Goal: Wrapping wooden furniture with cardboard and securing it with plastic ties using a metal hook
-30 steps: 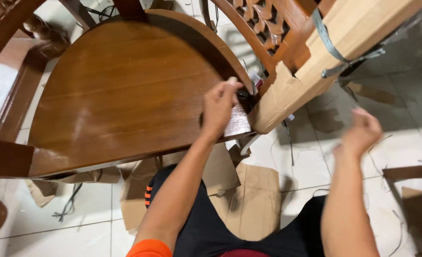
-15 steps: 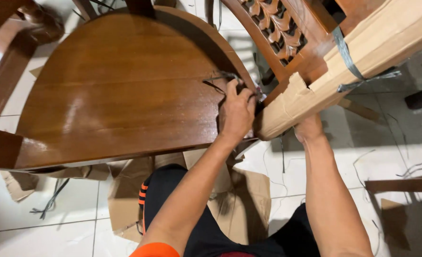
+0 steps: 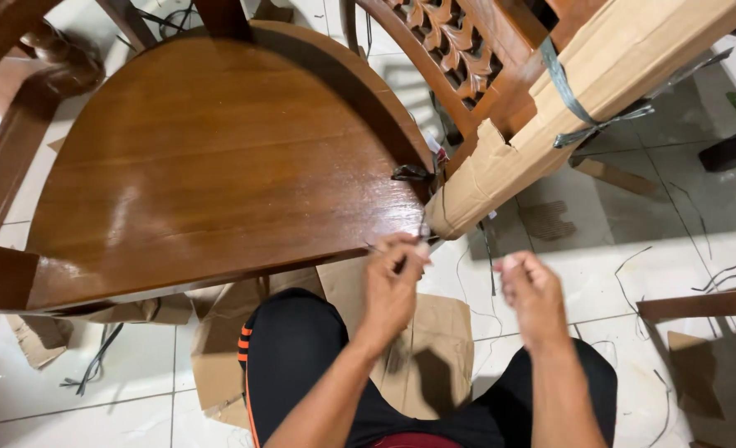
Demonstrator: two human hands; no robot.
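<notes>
Both hands have come away from the wrapped chair part since half a second ago: then the left hand was pressed against the corner of the seat and the right hand was under the cardboard end, and now both hang in front of the seat's near edge, over the person's lap. Left hand (image 3: 391, 286) is loosely curled, its thumb and fingertips pinched on a thin dark strap (image 3: 409, 249) that runs up toward the seat corner; a dark tangle of the same strap (image 3: 409, 173) lies on the wooden chair seat (image 3: 210, 158) near that corner. Right hand (image 3: 534, 299) is half closed, fingers bent inward, and whether anything lies between them cannot be told. It sits near the left hand but apart from it. Just above the hands, the cardboard-wrapped chair part (image 3: 542, 124) slants up to the right, its lower end touching the seat corner, with a grey band (image 3: 568, 95) tied around its middle. Beside it stands a carved wooden backrest (image 3: 451, 50). Torn cardboard pieces (image 3: 434, 357) and loose strap ends (image 3: 94, 365) lie on the white tiled floor (image 3: 94, 415) around the person's knees.
</notes>
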